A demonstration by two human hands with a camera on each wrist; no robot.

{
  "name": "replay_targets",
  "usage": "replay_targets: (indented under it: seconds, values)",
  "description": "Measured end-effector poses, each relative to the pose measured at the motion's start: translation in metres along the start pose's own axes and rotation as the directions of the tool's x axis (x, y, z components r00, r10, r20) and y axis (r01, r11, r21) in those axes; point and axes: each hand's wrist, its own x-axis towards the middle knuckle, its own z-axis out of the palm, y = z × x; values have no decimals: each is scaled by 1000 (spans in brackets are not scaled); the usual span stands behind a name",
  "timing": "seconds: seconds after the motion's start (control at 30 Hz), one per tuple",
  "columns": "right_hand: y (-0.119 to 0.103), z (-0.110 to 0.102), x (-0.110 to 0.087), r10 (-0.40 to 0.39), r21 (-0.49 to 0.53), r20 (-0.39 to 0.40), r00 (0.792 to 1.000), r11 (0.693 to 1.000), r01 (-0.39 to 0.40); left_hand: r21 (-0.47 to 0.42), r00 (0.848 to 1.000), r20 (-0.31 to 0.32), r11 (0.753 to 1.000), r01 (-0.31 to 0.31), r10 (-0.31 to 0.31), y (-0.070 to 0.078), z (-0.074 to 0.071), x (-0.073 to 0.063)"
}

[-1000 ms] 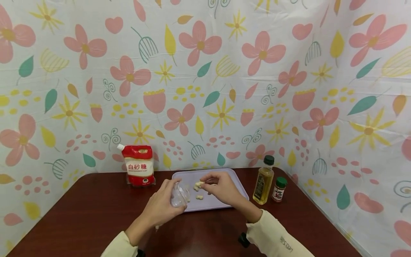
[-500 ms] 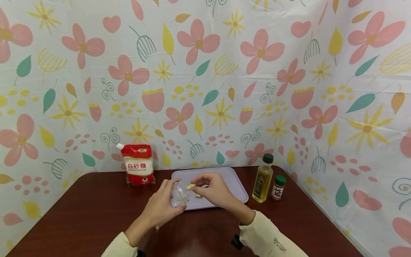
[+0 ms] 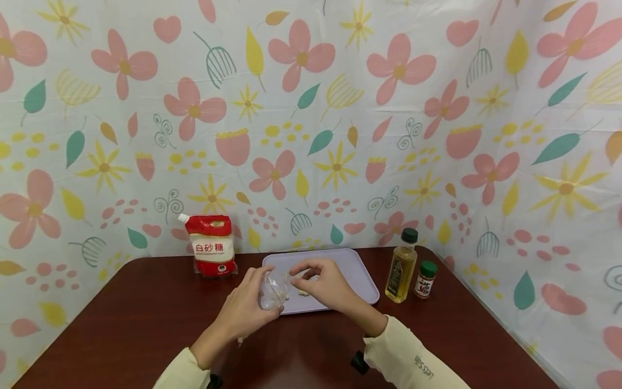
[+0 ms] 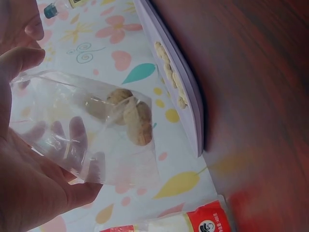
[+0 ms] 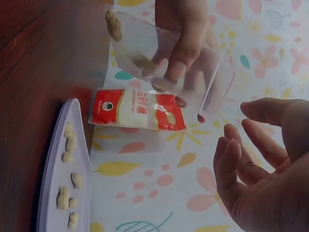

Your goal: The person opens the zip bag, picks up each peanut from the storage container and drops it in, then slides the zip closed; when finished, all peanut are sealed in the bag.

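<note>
My left hand (image 3: 242, 307) holds a clear plastic zip bag (image 4: 116, 162) by its mouth, thumb on one side and fingers on the other. Inside, peanuts (image 4: 139, 123) in their shells have gathered at the bag's far end. Close to the mouth of the bag is my right hand (image 3: 332, 289); its thumb stands apart from loosely bent fingers, with nothing between them in the right wrist view. Below both hands lies a lavender tray (image 3: 357, 273) bearing several loose peanuts (image 5: 63, 197), partly hidden by the right hand in the head view.
A red and white sugar pouch (image 3: 213, 246) stands at the back left of the dark wooden table (image 3: 146, 324). To the right of the tray are an oil bottle (image 3: 402, 270) and a small green-lidded jar (image 3: 425, 280). A flowered cloth (image 3: 311, 135) hangs behind.
My right hand carried a peanut from over the tray leftward to the bag's mouth and let it go; its fingers are now without one. The left hand has stayed nearly still with the bag.
</note>
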Motion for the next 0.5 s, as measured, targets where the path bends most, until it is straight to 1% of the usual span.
replay_targets:
  seconds: [0.13, 0.27, 0.37, 0.5]
  values:
    - [9, -4, 2, 13, 5, -6, 1000, 1000, -13, -12, 1000, -9, 1000, 15, -15, -1, 0, 1]
    - [25, -4, 6, 35, -42, -14, 999, 998, -35, -21, 1000, -15, 1000, 16, -17, -1, 1, 2]
    - [40, -6, 11, 46, -77, -21, 999, 996, -47, -21, 1000, -18, 1000, 5, -5, -1, 2, 4]
    - [61, -8, 17, 73, -131, -11, 997, 989, -74, -21, 1000, -26, 1000, -10, 10, 0, 3, 7]
